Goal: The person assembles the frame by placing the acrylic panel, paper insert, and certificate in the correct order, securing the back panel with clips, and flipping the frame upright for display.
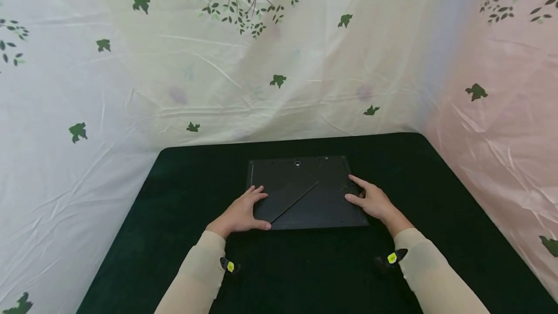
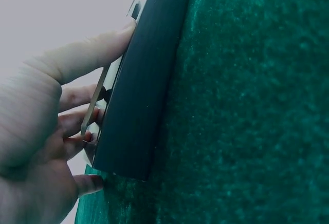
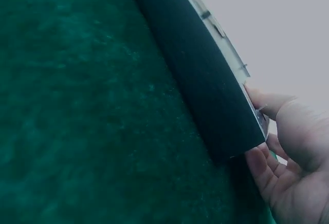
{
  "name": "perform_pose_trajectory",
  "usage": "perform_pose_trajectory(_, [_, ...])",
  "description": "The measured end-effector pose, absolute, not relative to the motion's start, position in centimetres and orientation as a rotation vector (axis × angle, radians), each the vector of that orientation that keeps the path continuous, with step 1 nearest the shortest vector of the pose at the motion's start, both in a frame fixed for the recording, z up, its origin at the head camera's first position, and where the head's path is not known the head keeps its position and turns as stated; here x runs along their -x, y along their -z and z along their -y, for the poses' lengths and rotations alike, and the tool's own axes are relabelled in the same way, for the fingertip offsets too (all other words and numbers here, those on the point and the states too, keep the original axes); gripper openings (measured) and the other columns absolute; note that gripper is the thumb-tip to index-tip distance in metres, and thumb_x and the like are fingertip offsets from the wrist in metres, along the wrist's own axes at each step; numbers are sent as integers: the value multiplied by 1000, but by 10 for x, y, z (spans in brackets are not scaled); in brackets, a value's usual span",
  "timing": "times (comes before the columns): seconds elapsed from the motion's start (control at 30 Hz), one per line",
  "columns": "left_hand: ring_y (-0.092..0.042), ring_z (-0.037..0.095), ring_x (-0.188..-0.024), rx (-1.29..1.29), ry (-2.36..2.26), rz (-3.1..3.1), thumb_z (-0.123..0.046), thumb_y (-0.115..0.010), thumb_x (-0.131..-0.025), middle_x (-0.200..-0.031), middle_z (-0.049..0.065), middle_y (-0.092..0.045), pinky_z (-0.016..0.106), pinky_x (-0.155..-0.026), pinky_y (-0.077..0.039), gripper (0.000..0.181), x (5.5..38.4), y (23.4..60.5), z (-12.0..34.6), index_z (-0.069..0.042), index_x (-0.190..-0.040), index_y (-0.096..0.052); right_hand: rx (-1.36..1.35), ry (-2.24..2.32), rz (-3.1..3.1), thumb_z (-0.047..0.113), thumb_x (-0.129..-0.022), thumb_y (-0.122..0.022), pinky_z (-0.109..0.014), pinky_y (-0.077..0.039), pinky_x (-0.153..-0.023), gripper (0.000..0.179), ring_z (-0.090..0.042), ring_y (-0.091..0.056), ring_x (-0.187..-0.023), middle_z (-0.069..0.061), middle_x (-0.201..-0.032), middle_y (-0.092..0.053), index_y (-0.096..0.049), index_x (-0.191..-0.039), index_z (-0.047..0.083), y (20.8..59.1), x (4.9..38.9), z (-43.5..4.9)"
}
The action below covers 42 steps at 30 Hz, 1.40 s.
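A black picture frame (image 1: 305,197) lies back side up on a dark green cloth, with a small metal hanger (image 1: 297,163) near its far edge. A thin strip (image 1: 294,202) slants across the back from the near left. My left hand (image 1: 241,211) holds the frame's near left corner, thumb at the near edge and fingers spread over the left side. At the right edge, my right hand (image 1: 370,201) grips the frame, thumb on the back. The wrist views show the thick black side (image 2: 144,80) of the frame; its front is hidden.
The dark green cloth (image 1: 305,275) covers a table with rounded far corners. Pale hangings (image 1: 279,110) with printed green leaves stand behind and on both sides. A wrist camera (image 1: 229,265) is strapped at the left cuff, another (image 1: 392,258) at the right.
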<state>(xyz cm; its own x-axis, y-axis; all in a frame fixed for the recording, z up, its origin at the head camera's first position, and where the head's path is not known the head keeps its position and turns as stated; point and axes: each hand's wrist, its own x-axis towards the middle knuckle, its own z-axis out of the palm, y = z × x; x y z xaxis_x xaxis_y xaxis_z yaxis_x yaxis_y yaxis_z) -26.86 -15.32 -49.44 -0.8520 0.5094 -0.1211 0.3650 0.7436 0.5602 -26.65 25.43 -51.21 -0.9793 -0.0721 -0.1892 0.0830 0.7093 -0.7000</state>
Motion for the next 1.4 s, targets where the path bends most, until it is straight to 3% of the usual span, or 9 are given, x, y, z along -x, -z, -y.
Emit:
perform_pose_trajectory(0.07, [-8,25,-147,-688,-779,-2681,-53,-80,-72,-158,2,-23,53,-112,-21,87,269,494,153,-18,-144,-45,77,1067,-2808,50,-89,-62,-39,-47,-68,74,-26,-55,-87,-18,-122,-51,-34,-151,21,512,264,-254])
perform_pose_trajectory(0.17, [-9,25,-147,-686,-770,-2682,-54,-80,-71,-158,2,-24,53,-112,-22,87,270,495,153,-18,-144,-46,227,956,-2983,46,-90,-64,-52,-46,-86,66,-34,-50,-114,-18,-145,-37,-43,-145,15,511,255,-253])
perform_pose_trajectory(0.23, [-9,25,-147,-686,-762,-2677,-54,-80,-71,-158,1,-24,54,-112,-22,88,270,495,153,-18,-144,-46,335,901,-3065,43,-90,-66,-58,-39,-96,59,-37,-40,-127,-16,-150,-33,-52,-139,15,508,247,-251])
perform_pose_trajectory(0.3, [-10,25,-147,-690,-756,-2677,-55,-80,-71,-158,1,-24,54,-111,-23,88,270,496,153,-18,-144,-46,467,868,-3090,41,-89,-68,-61,-34,-100,50,-36,-34,-133,-11,-149,-38,-59,-132,17,504,239,-250])
perform_pose_trajectory(0.53, [-9,23,-147,-686,-755,-2691,-54,-80,-70,-158,-1,-24,54,-111,-23,88,272,495,153,-20,-144,-46,798,827,-2934,42,-89,-67,-55,-37,-102,39,-25,-39,-132,1,-139,-52,-67,-121,22,500,220,-244])
perform_pose_trajectory(1.4, [-8,21,-147,-672,-748,-2684,-56,-79,-70,-158,-2,-22,51,-113,-22,88,273,497,155,-22,-144,-46,618,1012,-2901,29,-86,-73,-56,-40,-96,25,-25,-45,-124,2,-131,-56,-70,-110,26,510,220,-236])
